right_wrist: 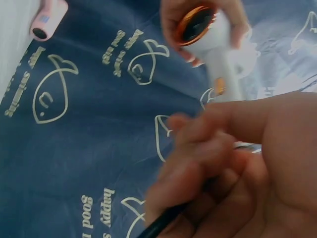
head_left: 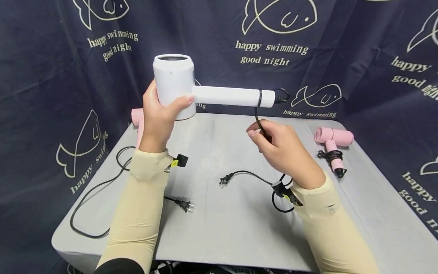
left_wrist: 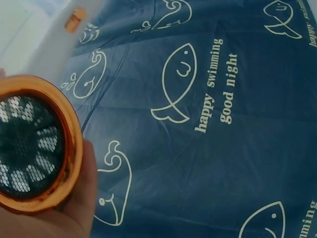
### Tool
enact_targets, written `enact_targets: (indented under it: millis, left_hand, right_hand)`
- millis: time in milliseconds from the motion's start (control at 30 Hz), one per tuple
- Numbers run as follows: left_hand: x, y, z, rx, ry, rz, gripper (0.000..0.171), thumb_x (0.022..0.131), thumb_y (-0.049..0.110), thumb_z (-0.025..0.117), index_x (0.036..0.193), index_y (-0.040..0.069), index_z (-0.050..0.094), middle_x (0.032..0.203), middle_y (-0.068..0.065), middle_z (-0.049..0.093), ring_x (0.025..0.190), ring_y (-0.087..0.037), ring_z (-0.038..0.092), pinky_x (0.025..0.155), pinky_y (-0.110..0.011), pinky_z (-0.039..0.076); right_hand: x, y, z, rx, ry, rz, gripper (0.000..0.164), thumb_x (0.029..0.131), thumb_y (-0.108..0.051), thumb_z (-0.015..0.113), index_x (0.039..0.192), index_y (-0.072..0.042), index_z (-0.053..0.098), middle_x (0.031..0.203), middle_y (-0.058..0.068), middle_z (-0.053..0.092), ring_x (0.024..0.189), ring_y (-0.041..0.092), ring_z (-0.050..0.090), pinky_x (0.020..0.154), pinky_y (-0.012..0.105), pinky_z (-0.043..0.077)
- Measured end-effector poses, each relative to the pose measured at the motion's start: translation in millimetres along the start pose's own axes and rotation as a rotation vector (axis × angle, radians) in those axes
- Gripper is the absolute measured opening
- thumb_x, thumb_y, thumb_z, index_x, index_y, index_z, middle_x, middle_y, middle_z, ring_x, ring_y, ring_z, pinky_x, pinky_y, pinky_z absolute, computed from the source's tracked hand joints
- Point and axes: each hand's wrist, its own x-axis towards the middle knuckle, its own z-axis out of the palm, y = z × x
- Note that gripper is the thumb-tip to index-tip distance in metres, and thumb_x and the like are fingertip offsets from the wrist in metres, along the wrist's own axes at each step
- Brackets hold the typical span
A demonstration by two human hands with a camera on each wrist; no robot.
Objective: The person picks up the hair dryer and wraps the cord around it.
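Note:
My left hand point(head_left: 161, 118) grips the barrel of a white hair dryer point(head_left: 226, 96) and holds it up above the table, handle pointing right. In the left wrist view the copper-rimmed intake grille point(left_wrist: 72, 163) of the dryer shows beside the fingers. A black cord point(head_left: 257, 117) loops once around the handle near its end. Below that loop, my right hand point(head_left: 280, 146) pinches the cord between curled fingers. The rest of the cord hangs behind the right wrist to a two-pin plug point(head_left: 226, 179) over the table.
A pink hair dryer point(head_left: 333, 137) with its cord wound round the handle lies at the right of the grey table point(head_left: 212, 236). Another pink dryer point(head_left: 137, 116) is partly hidden behind the left arm, its loose cord point(head_left: 76, 213) and plug point(head_left: 186, 205) spread nearby. A dark printed curtain point(head_left: 212, 23) surrounds the table.

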Motion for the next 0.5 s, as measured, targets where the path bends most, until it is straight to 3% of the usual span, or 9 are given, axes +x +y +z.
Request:
enact_targets:
  millis: [267, 400, 500]
  left_hand:
    - [4.2, -11.6, 1.1, 0.199, 0.085, 0.002, 0.053, 0.066, 0.011, 0.082, 0.114, 0.008, 0.06, 0.103, -0.008, 0.063, 0.09, -0.023, 0.059, 0.08, -0.032, 0.05]
    - [1.9, -9.5, 1.7, 0.334, 0.054, -0.033, 0.055, 0.067, 0.016, 0.081, 0.117, 0.007, 0.059, 0.103, -0.007, 0.062, 0.089, -0.02, 0.058, 0.078, -0.031, 0.048]
    - [-0.1, -5.8, 1.7, 0.452, -0.012, -0.092, 0.056, 0.068, 0.02, 0.081, 0.117, 0.009, 0.057, 0.102, -0.007, 0.062, 0.087, -0.017, 0.056, 0.075, -0.03, 0.047]
  right_hand:
    - [-6.9, -13.5, -6.5, -0.038, -0.085, 0.056, 0.017, 0.099, -0.035, 0.046, 0.104, -0.028, 0.061, 0.063, -0.007, 0.053, 0.055, 0.008, 0.05, 0.053, 0.027, 0.041]
    - [-8.6, -15.9, -9.6, -0.058, -0.029, 0.026, 0.022, 0.099, -0.034, 0.046, 0.109, -0.025, 0.064, 0.073, -0.006, 0.058, 0.065, 0.009, 0.051, 0.061, 0.028, 0.043]
    - [-8.6, -13.5, -13.3, -0.092, 0.046, -0.015, 0.024, 0.099, -0.032, 0.048, 0.109, -0.023, 0.067, 0.083, -0.008, 0.061, 0.072, 0.009, 0.05, 0.066, 0.026, 0.042]
